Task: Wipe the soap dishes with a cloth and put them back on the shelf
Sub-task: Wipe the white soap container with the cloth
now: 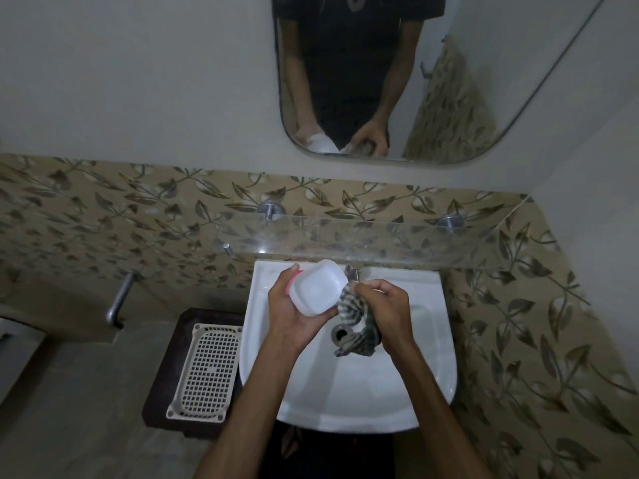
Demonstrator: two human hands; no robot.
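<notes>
Soap dish held over sink (262,371).
Left hand (290,312) grips the white soap dish (316,288), tilted; right hand (387,309), fingers curled, clutches the striped cloth (356,326) beside it.

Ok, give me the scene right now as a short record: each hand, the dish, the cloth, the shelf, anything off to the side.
left hand: holds the soap dish from below, over the sink
right hand: grips the cloth against the dish's right edge
soap dish: white, pink part showing on its left side
cloth: striped, tail hanging over the drain
shelf: clear glass, above the sink, nothing visible on it
side: perforated tray on a dark stand, left of the sink
</notes>
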